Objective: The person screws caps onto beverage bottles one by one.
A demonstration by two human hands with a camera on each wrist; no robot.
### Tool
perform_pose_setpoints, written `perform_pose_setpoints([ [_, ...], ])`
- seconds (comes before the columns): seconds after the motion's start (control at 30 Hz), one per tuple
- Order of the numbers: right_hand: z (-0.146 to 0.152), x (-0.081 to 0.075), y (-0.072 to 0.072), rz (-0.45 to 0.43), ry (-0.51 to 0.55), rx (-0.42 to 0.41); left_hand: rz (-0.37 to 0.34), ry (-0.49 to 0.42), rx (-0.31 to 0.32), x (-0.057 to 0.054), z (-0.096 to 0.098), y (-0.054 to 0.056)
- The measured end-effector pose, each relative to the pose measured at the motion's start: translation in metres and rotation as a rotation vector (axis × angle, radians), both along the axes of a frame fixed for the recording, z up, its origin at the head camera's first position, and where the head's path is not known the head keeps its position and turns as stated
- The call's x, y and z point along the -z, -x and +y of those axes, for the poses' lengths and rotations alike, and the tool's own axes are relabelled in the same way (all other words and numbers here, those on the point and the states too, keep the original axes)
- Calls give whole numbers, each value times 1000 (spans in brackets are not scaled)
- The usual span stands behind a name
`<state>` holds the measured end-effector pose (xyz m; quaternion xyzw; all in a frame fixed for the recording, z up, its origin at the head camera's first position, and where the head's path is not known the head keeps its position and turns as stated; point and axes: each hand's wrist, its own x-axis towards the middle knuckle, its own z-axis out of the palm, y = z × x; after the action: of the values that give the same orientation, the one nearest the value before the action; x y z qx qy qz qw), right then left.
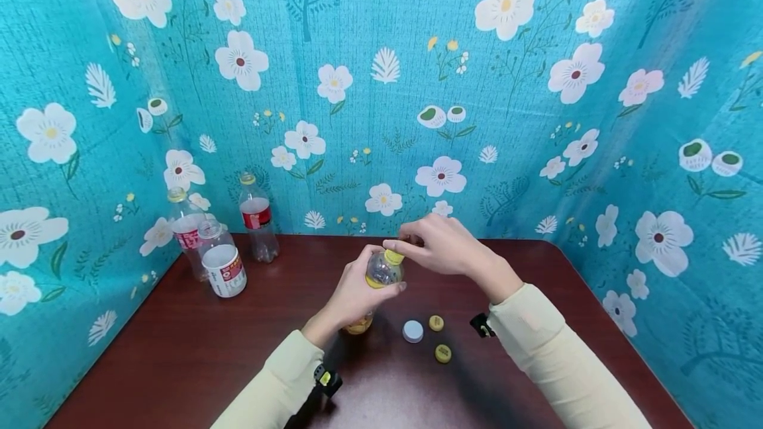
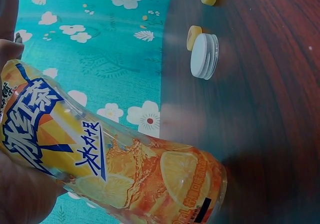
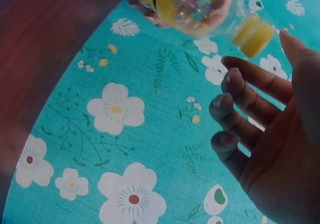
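Observation:
In the head view my left hand grips an iced tea bottle round its upper body, above the middle of the table. The left wrist view shows the bottle's orange and yellow label with lemon slices, the bottle leaning. A yellow cap sits on its neck. Beside that cap is my right hand, fingers spread and loosely bent, with a gap between fingertips and cap in the right wrist view. On the table lie a white cap and two yellow caps, to the right of the bottle.
At the back left of the dark table stand two clear bottles with red labels and a wide-mouthed bottle with a white label, all uncapped. A blue flowered cloth hangs behind and along both sides.

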<state>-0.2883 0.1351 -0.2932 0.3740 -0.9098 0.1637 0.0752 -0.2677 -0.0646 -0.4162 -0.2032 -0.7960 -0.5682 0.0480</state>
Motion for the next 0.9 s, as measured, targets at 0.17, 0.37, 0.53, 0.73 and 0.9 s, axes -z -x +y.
perform_pose_setpoints([
  [0.17, 7, -3, 1, -92, 21, -136, 3, -1, -2, 1, -1, 0],
  [0.37, 9, -3, 2, -130, 54, -245, 15, -4, -7, 1, 0, 0],
  [0.53, 8, -1, 4, -118, 78, -250, 13, -5, -5, 0, 1, 1],
  [0.73, 7, 2, 5, -113, 104, -259, 12, 8, -17, 2, 0, 0],
  [0.9, 5, 3, 6, -110, 108, -228, 16, 10, -7, 1, 0, 0],
])
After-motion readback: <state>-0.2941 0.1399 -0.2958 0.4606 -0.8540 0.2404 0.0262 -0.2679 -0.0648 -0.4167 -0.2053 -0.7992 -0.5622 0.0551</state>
